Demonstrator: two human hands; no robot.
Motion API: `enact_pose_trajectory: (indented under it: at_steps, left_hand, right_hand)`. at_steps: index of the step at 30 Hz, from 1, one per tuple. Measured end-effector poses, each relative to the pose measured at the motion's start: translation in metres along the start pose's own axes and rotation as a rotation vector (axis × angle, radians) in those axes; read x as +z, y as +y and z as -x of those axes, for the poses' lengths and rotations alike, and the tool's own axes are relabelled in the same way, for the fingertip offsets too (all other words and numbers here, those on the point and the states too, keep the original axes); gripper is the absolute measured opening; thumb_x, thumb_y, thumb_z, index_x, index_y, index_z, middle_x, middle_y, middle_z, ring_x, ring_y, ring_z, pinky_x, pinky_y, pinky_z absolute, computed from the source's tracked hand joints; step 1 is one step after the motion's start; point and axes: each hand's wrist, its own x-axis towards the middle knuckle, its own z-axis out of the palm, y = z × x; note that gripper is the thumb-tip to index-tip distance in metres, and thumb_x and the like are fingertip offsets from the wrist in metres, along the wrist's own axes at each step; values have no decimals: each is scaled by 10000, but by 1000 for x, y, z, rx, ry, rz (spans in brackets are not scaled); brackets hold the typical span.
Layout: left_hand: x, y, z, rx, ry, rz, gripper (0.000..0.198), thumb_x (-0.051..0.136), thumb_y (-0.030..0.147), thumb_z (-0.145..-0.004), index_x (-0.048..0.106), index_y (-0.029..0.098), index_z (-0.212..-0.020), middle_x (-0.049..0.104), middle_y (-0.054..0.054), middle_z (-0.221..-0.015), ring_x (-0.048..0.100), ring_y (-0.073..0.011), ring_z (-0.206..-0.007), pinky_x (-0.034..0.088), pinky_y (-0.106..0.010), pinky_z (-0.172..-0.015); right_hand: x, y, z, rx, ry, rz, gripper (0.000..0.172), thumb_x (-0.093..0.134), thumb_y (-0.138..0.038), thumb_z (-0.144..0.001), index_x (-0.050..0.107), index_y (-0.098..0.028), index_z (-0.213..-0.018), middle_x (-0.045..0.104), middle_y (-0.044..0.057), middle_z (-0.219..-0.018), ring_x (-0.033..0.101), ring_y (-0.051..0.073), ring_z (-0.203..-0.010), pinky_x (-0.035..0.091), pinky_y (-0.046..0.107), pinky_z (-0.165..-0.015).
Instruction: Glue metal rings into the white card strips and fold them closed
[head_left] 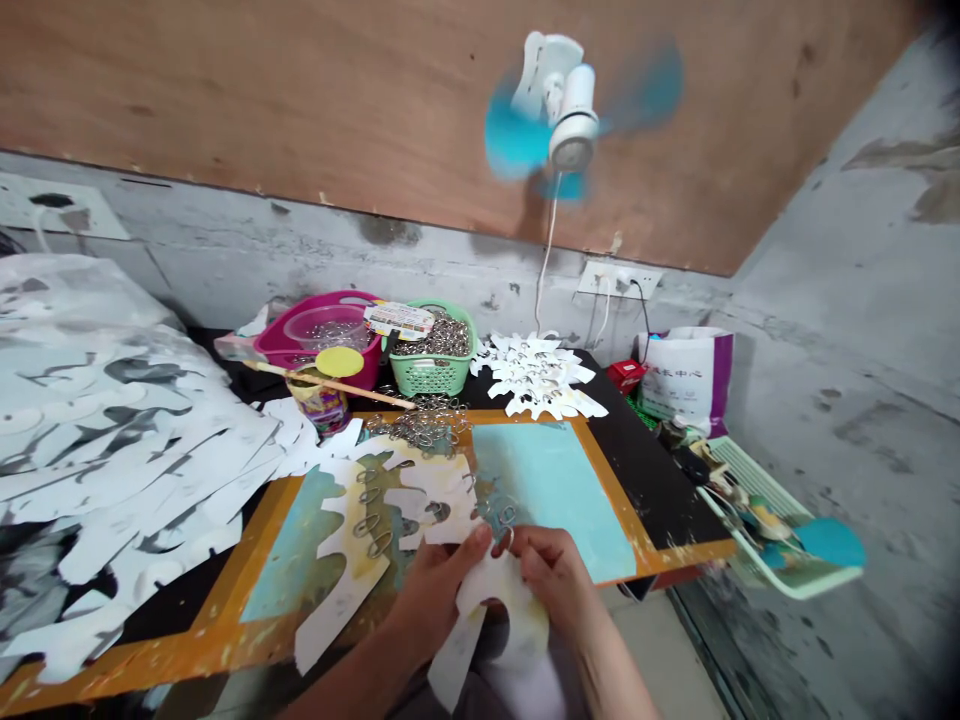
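My left hand [442,580] is closed on a white cut-out sheet [501,592] with curved notches, held over the table's near edge. At that sheet's upper right side, my right hand [553,575] pinches a small metal ring [508,516], partly hidden by the fingers. Left of my hands, a similar white cut-out [349,540] lies on the work surface with several metal rings along its edge. Another notched white piece [442,490] with rings rests just beyond my left hand. A loose pile of metal rings [427,422] lies behind these pieces.
A green basket [431,377] of metal rings and a magenta basket [360,375] stand at the back, near a printed can [322,405] and a stick. White cut-outs [536,375] are stacked behind; a large heap [135,430] fills the left. A fan [574,140] spins above.
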Motion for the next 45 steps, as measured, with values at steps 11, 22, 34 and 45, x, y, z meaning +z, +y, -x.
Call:
enact_pose_trajectory:
  at_steps: [11,22,34,45]
  left_hand:
    - [-17,-24,-5,0,-393,-124,526,938,409,-416,645,142,-763,627,6,-621,543,-124,-553,405,-219,-534]
    - [-79,-1,49,234,-253,-940,504,532,300,-920,441,324,-1415,636,-73,-1238,528,-106,-551,440,-241,-571]
    - [-74,-8,8,318,181,-1726,116,509,238,-904,596,170,-870,605,-97,-957,570,-269,-918,470,-404,-821]
    - [-91,38,-28,641,263,-1708,288,487,275,-919,583,162,-1167,539,-152,-1249,483,-320,-1154,394,-456,-976]
  right_hand:
    - [-21,-37,-14,96,-19,477,390,490,-520,-953,569,-174,-791,487,1,-687,431,132,-636,359,234,-573]
    - [-157,-23,-180,-117,366,1274,361,648,-454,-822,688,-108,-917,640,162,-923,562,263,-846,414,356,-727]
    - [-45,12,-104,-287,20,1045,204,509,-310,-935,657,-202,-1025,625,102,-1072,593,233,-979,484,309,-734]
    - [18,41,-45,-166,-105,913,144,514,-187,-927,643,-200,-988,623,76,-1023,576,225,-965,452,346,-853]
